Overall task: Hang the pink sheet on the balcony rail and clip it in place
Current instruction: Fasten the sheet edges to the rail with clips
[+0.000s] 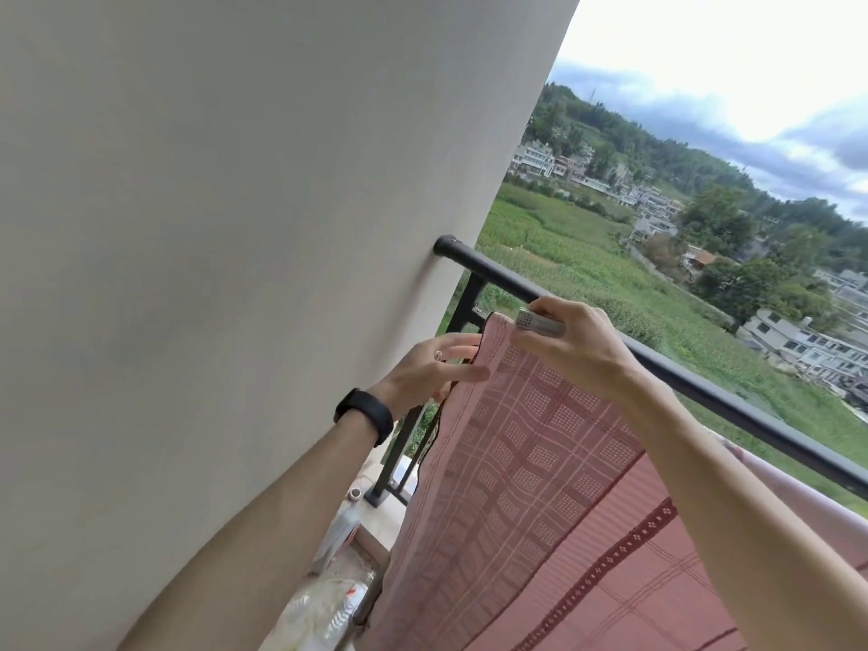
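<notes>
The pink checked sheet [526, 467] hangs over the black balcony rail [732, 397], its left corner close to the wall. My left hand [432, 368], with a black band on the wrist, pinches the sheet's left edge just below the rail. My right hand [573, 345] is on top of the rail and holds a silver metal clip [538, 321] at the sheet's top edge. Whether the clip bites the cloth is hidden by my fingers.
A plain white wall [235, 227] fills the left side, and the rail ends in it. Plastic bags and a bottle [338, 533] lie on the balcony floor by the rail post. Beyond the rail are green fields and houses far below.
</notes>
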The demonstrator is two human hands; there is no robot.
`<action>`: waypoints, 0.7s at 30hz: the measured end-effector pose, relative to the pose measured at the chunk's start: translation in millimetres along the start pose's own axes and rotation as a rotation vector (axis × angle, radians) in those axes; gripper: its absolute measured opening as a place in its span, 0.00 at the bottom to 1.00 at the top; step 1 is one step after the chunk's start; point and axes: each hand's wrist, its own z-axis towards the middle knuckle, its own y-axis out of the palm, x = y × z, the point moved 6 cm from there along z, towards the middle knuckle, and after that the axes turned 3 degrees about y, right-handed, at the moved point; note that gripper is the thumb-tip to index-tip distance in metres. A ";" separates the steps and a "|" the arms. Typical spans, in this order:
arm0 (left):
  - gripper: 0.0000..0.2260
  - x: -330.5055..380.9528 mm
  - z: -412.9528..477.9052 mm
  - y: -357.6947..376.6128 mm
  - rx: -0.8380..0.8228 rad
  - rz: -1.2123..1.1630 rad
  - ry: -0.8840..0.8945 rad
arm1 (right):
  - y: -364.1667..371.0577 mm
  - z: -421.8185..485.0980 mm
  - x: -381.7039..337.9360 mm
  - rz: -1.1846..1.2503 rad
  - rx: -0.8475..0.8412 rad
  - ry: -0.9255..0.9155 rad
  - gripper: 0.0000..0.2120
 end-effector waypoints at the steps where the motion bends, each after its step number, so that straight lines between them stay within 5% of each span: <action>1: 0.23 20.6 3.5 0.6 0.024 -0.008 0.044 | -0.9 -0.1 -0.1 0.037 -0.015 -0.001 0.10; 5: 0.11 48.5 14.4 -0.5 0.172 -0.027 0.149 | -1.6 0.7 1.2 0.070 -0.039 0.008 0.22; 7: 0.09 42.4 15.6 -2.6 0.220 -0.045 0.149 | -2.6 0.7 3.9 0.068 -0.041 0.036 0.19; 13: 0.11 17.7 9.2 -3.3 0.093 -0.066 0.042 | -11.4 -5.4 7.0 -0.102 -0.110 0.074 0.20; 17: 0.12 9.5 11.7 -7.5 0.217 -0.071 0.051 | -25.4 3.2 -1.6 0.079 0.114 0.076 0.20; 21: 0.12 4.2 12.9 -7.3 0.267 -0.145 0.058 | -17.9 13.5 -12.3 0.133 0.061 0.065 0.16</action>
